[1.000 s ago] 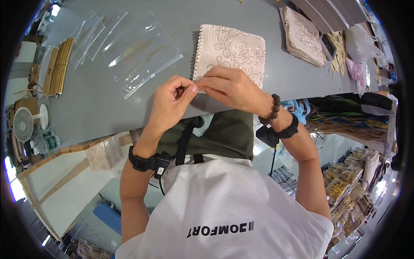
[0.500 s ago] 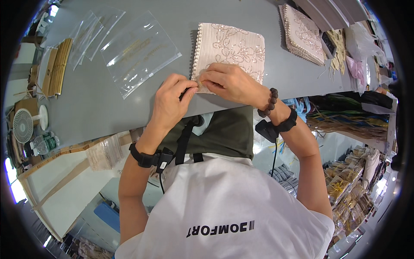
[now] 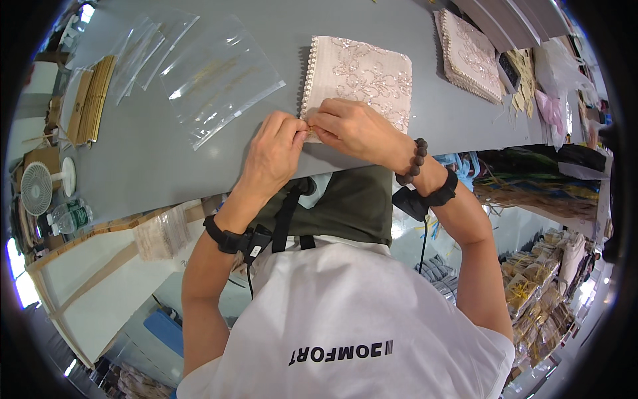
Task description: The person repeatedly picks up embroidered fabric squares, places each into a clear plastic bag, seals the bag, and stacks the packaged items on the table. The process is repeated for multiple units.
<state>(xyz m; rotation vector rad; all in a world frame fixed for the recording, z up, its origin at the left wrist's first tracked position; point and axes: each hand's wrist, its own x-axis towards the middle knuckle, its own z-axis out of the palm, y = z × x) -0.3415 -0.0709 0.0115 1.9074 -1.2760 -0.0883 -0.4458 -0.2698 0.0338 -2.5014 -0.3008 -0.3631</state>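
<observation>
A folded pale pink embroidered cloth (image 3: 362, 70) with sequinned flowers and a beaded left edge lies on the grey table in front of me. At its near left corner the fingertips of my left hand (image 3: 274, 149) and my right hand (image 3: 352, 126) meet in a close pinch. My right hand also rests over the cloth's near side and covers part of it. Something tiny and brownish shows between the fingertips; whether it is thread, a tag string or the cloth's edge I cannot tell.
Clear plastic bags (image 3: 222, 83) lie to the left, near a stack of brown cards (image 3: 93, 100). A small white fan (image 3: 40, 188) and plastic bottles (image 3: 70, 218) stand at the left edge. More folded pink cloths (image 3: 468, 56) are stacked at the far right beside tan tags (image 3: 522, 83).
My left hand has shifted slightly right and turned, its fingertips now pressed against those of my right hand. The right hand and the cloth keep nearly the same place.
</observation>
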